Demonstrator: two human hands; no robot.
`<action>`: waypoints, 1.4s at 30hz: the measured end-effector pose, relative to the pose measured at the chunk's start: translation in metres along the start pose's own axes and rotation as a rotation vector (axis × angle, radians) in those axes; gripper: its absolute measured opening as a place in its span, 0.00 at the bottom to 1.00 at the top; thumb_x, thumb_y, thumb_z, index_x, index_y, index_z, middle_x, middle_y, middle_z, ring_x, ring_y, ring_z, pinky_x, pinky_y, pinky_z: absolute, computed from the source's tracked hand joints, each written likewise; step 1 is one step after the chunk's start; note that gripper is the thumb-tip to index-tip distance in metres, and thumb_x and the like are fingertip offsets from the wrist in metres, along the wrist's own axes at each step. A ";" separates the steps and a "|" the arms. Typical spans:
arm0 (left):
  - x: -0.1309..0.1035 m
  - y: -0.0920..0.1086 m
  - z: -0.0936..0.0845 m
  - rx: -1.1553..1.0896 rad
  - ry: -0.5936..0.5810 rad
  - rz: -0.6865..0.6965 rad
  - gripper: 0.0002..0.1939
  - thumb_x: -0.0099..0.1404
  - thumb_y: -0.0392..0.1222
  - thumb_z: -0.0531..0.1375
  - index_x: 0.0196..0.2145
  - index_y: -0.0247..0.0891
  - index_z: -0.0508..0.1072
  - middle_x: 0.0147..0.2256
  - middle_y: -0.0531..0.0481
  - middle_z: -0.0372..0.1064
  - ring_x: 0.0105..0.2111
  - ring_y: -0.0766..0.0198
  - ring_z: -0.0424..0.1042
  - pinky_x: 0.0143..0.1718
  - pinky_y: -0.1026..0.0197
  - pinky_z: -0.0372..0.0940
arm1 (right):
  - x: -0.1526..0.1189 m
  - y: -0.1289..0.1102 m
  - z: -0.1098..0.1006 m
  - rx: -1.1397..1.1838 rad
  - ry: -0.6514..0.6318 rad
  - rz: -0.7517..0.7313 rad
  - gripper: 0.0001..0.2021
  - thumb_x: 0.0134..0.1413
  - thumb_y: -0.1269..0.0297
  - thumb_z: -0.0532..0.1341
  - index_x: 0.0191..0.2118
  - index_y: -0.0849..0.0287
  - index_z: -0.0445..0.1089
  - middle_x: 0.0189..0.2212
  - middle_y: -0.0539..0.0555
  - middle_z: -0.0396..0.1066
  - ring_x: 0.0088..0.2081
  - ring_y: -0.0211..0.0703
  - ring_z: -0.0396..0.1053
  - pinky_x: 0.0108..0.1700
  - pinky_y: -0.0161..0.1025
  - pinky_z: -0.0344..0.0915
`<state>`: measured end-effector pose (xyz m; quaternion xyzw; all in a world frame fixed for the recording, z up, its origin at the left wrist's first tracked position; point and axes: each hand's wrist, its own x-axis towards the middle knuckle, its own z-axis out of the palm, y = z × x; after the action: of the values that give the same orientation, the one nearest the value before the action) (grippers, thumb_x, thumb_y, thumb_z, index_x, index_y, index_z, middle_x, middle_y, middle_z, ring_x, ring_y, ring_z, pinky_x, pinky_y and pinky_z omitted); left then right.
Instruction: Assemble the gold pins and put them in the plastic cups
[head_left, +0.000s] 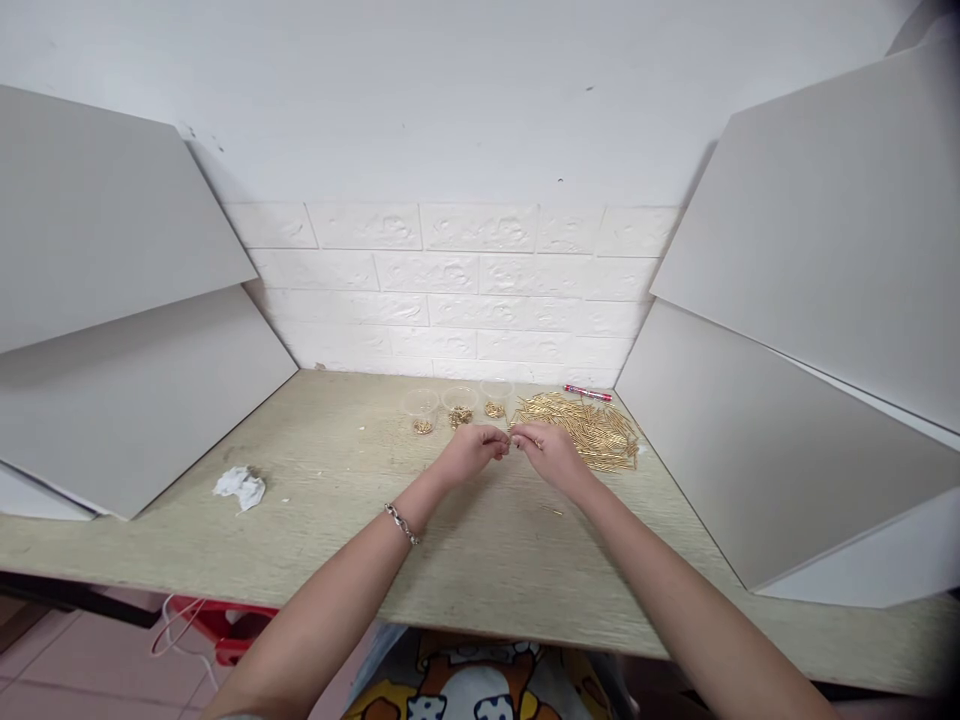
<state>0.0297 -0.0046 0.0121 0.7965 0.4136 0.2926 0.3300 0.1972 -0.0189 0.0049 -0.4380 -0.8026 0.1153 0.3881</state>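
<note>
My left hand [474, 450], with a chain bracelet [402, 524] on its wrist, is closed in a pinch over the table. Close beside it, my right hand [546, 452] is pinched too, its fingertips facing the left ones. What either hand holds is too small to make out. Just behind the hands stand three clear round cups with small gold parts: the left cup [422, 408], the middle cup [460, 402] and the right cup [496, 394]. A heap of thin gold rods [592, 430] spreads behind and to the right of my right hand.
A red marker-like stick [588, 393] lies behind the heap. Crumpled white tissue [241, 487] is on the table's left part. One small gold piece [556, 512] lies in front of the right hand. Grey panels [795, 420] [150, 380] flank the table; a white brick-patterned wall [450, 310] closes the back.
</note>
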 end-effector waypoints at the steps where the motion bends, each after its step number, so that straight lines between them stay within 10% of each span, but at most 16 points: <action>1: 0.000 -0.001 0.000 -0.050 -0.012 -0.014 0.08 0.55 0.38 0.54 0.25 0.34 0.72 0.23 0.52 0.69 0.26 0.69 0.67 0.30 0.68 0.60 | 0.001 0.000 -0.001 0.010 -0.005 0.004 0.10 0.52 0.69 0.53 0.29 0.57 0.71 0.27 0.52 0.70 0.30 0.38 0.66 0.33 0.34 0.59; 24: 0.001 0.006 -0.012 -0.671 -0.197 -0.252 0.15 0.48 0.47 0.64 0.31 0.33 0.72 0.30 0.49 0.70 0.25 0.72 0.66 0.31 0.65 0.60 | 0.000 -0.014 -0.007 0.372 0.009 0.262 0.18 0.51 0.59 0.53 0.49 0.56 0.62 0.34 0.52 0.68 0.28 0.36 0.64 0.32 0.36 0.61; 28: 0.002 0.004 -0.009 -0.709 -0.070 -0.256 0.16 0.48 0.48 0.64 0.31 0.34 0.72 0.34 0.48 0.70 0.28 0.72 0.66 0.27 0.69 0.57 | 0.000 -0.012 -0.001 0.403 0.107 0.358 0.14 0.51 0.53 0.52 0.35 0.58 0.65 0.24 0.49 0.64 0.24 0.36 0.62 0.29 0.35 0.58; 35: 0.004 0.004 -0.004 -0.705 -0.005 -0.113 0.16 0.50 0.49 0.62 0.32 0.33 0.72 0.28 0.50 0.69 0.27 0.69 0.65 0.32 0.64 0.60 | -0.002 -0.024 0.014 1.106 -0.177 0.733 0.18 0.50 0.46 0.51 0.30 0.59 0.62 0.22 0.48 0.62 0.18 0.31 0.57 0.18 0.31 0.49; 42: 0.005 0.005 -0.004 -0.760 -0.026 -0.049 0.15 0.50 0.48 0.62 0.29 0.31 0.71 0.23 0.53 0.66 0.24 0.69 0.64 0.31 0.62 0.60 | -0.004 -0.028 0.019 1.344 -0.092 0.803 0.09 0.48 0.57 0.57 0.32 0.56 0.61 0.23 0.46 0.62 0.19 0.29 0.56 0.20 0.29 0.50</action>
<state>0.0316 -0.0013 0.0191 0.6106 0.2903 0.4072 0.6140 0.1670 -0.0359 0.0048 -0.3607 -0.3560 0.7260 0.4649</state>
